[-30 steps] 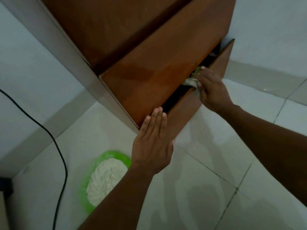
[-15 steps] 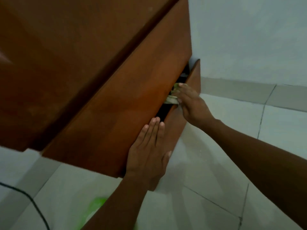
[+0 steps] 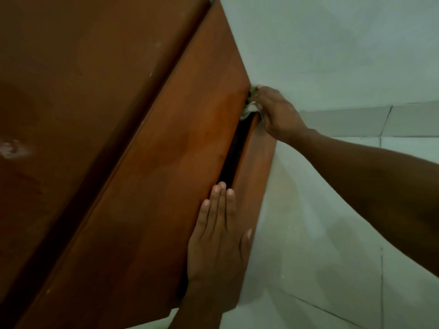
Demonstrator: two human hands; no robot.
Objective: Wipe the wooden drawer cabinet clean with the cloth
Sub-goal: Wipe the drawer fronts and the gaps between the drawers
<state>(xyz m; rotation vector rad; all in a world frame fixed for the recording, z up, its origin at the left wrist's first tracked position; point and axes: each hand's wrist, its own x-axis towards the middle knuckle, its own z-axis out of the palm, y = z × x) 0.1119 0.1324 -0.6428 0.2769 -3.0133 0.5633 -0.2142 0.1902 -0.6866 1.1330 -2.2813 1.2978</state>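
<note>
The wooden drawer cabinet (image 3: 99,115) fills the left of the head view, brown and glossy. Its lowest drawer (image 3: 255,176) stands slightly pulled out, leaving a dark gap along its top edge. My left hand (image 3: 218,236) lies flat with straight fingers across the lowest drawer's front and the drawer front above it. My right hand (image 3: 275,112) grips a pale cloth (image 3: 249,109) at the far end of the gap, by the wall. Most of the cloth is hidden under my fingers.
A pale wall (image 3: 332,43) stands right behind the cabinet's far end. White floor tiles (image 3: 332,245) spread out to the right and below. A whitish smudge (image 3: 13,148) marks the cabinet's upper surface at the far left.
My right hand has slid the cloth along the drawer gap to its far end near the wall. The view has swung closer, and the green bowl and cable have left the frame.
</note>
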